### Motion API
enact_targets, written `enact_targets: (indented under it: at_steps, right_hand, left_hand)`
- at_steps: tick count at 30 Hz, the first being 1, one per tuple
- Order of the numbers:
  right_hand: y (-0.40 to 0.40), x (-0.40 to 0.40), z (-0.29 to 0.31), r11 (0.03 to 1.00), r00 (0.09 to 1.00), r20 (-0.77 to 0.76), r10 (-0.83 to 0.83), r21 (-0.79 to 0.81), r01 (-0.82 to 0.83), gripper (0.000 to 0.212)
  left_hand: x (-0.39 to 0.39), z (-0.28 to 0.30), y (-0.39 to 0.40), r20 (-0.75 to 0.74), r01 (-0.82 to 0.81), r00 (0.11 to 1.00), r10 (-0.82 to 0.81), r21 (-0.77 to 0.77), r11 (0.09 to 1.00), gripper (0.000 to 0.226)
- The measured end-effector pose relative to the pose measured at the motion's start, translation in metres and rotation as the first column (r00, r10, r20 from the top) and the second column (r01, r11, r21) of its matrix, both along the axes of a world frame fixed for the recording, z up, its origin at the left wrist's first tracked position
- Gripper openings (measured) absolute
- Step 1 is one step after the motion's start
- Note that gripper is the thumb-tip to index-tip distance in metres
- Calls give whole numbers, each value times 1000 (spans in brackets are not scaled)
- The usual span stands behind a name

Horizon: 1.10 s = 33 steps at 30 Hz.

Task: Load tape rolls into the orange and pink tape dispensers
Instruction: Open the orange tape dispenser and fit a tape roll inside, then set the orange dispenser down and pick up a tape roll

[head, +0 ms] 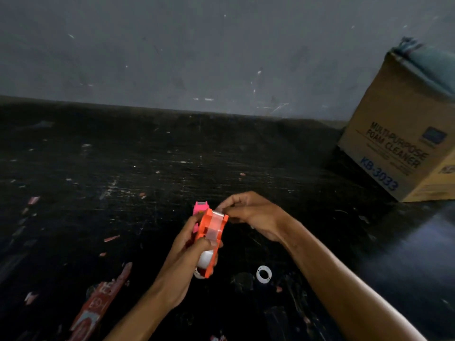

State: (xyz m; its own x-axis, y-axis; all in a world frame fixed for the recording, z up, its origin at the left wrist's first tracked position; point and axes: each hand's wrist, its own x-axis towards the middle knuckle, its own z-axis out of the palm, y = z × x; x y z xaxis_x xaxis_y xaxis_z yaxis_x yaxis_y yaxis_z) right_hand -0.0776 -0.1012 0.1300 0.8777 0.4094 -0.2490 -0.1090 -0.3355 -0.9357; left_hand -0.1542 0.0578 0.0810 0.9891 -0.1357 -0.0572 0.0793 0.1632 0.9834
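Observation:
My left hand grips the orange tape dispenser, held above the black table. A clear tape roll sits inside it, and a strip of tape runs up over its top edge. My right hand pinches the free end of that tape at the dispenser's upper end. The pink tape dispenser shows just behind the orange one, mostly hidden; I cannot tell whether it rests on the table or is held. A small white tape ring lies flat on the table to the right.
A cardboard box printed "Multi-Purpose Foam Cleaner" stands at the back right against the grey wall. The black table is scratched, with stuck label scraps at the lower left.

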Motion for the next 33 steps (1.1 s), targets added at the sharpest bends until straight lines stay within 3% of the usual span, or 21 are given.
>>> enact_targets:
  at_steps: [4,7,10,16,22,29,33]
  right_hand:
    - [-11,-2,-27,943,963,-72,-258,200,267,15]
    - [-15,-14,-51,856,891,-78,-448,251,452,16]
    - [-14,-21,-75,870,891,26,-453,231,435,17]
    - [-20,8,-107,867,863,127,-490,172,467,29]
    - [-27,50,-140,868,845,200,-496,68,493,34]
    - [-27,65,-171,894,869,231,-437,8,447,35]
    - [-32,66,-178,907,886,220,-409,-12,422,49]
  left_hand:
    - [26,-14,-22,-91,-92,992,87,-41,995,35]
    - [53,-31,-39,-180,-243,957,229,-63,968,34]
    - [77,-47,-57,-202,-327,923,328,40,944,38]
    - [118,-72,-87,-200,-308,916,348,206,929,10]
    - [152,-84,-97,-187,-268,913,362,395,879,16]
    - [161,-97,-94,-282,-144,916,287,438,888,21]
    - [148,-97,-84,-193,-113,959,207,411,905,18]
